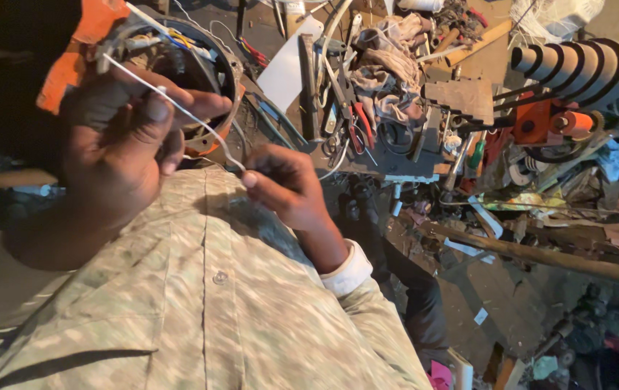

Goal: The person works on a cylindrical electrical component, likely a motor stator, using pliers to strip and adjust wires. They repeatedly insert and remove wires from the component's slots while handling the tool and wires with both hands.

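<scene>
I pinch a white wire (pixel 179 108) taut between my hands: left hand (pixel 118 155) grips its upper part, right hand (pixel 284 184) its lower end, beside the motor (pixel 201 65).

We see very little free room around the two hands. The left hand (pixel 118 148) and the right hand (pixel 288 186) are near each other, and a thin white wire (pixel 179 108) runs between them and blocks the gap. Just behind the left hand stands a round motor housing (pixel 212 68) full of coloured wires. Beyond it the worktop (pixel 389 162) is crowded: pliers with red handles (pixel 360 123), crumpled rags (pixel 389 65) and a black ribbed cylinder (pixel 577 65) stand in the way. Below the right hand, the dark floor (pixel 497 289) beside a long wooden stick (pixel 540 256) gives more open room.
</scene>
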Available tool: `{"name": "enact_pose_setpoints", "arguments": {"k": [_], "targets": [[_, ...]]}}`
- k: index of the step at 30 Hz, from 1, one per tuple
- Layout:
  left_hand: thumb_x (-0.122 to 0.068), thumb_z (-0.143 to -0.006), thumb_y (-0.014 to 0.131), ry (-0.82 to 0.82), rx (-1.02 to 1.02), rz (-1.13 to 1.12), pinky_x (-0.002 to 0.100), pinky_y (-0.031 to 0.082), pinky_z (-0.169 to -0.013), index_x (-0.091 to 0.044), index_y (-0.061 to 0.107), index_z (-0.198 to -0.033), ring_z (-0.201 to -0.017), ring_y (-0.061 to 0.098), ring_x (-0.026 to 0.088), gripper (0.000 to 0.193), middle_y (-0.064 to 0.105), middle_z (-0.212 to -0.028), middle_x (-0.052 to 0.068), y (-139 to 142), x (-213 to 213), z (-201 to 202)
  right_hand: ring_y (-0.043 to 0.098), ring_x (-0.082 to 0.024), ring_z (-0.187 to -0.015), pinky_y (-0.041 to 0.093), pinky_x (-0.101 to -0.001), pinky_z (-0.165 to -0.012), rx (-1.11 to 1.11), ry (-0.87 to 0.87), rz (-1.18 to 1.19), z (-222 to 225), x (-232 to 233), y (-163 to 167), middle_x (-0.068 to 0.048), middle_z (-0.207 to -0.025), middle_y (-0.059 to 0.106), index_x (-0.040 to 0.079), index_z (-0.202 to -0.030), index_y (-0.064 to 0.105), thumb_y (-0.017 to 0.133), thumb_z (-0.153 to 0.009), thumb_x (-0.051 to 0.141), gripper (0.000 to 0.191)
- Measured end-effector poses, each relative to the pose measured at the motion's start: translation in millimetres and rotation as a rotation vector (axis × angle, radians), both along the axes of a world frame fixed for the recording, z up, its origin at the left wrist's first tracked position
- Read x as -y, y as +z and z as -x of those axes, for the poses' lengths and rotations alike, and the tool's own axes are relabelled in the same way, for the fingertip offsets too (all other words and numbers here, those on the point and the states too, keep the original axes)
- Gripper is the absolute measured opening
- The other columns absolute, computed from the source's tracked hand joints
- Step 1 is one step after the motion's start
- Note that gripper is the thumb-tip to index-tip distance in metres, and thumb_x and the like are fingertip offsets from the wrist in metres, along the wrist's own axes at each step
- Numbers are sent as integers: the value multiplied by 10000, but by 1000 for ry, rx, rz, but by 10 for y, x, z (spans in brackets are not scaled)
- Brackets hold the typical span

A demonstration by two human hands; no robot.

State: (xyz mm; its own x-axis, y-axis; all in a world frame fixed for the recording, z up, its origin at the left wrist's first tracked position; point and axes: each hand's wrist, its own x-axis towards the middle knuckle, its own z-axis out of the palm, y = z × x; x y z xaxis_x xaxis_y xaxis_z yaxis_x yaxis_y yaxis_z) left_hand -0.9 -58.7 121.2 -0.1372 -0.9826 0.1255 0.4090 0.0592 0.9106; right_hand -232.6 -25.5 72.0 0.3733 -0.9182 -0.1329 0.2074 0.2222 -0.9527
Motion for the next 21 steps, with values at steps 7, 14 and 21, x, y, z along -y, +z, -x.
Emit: {"name": "enact_pose_setpoints", "arguments": {"k": [7, 14, 21], "targets": [[-117, -1199, 562, 1, 215, 167, 212, 476, -640, -16, 555, -1075, -697, 588, 60, 160, 626, -833, 45, -15, 30, 39, 665, -238, -781, 505, -302, -687, -536, 84, 674, -8, 100, 143, -93, -920, 650, 29, -1110, 663, 689, -961, 22, 151], [-104, -1022, 659, -21, 770, 310, 357, 515, -613, 5, 665, -982, -693, 708, 231, 116, 687, -789, 136, 23, 246, 32, 628, -282, -851, 473, -389, -745, -815, -52, 982, -10, 237, 430, -80, -945, 659, 78, -1048, 718, 806, -819, 39, 249], [-133, -955, 699, -121, 961, 412, 429, 526, -583, -5, 653, -970, -699, 701, 352, 137, 690, -782, 173, 149, 220, 59, 654, -306, -978, 467, -430, -853, -902, -284, 1322, -100, 243, 580, -102, -1094, 681, 102, -1002, 730, 822, -755, 37, 271]]}}
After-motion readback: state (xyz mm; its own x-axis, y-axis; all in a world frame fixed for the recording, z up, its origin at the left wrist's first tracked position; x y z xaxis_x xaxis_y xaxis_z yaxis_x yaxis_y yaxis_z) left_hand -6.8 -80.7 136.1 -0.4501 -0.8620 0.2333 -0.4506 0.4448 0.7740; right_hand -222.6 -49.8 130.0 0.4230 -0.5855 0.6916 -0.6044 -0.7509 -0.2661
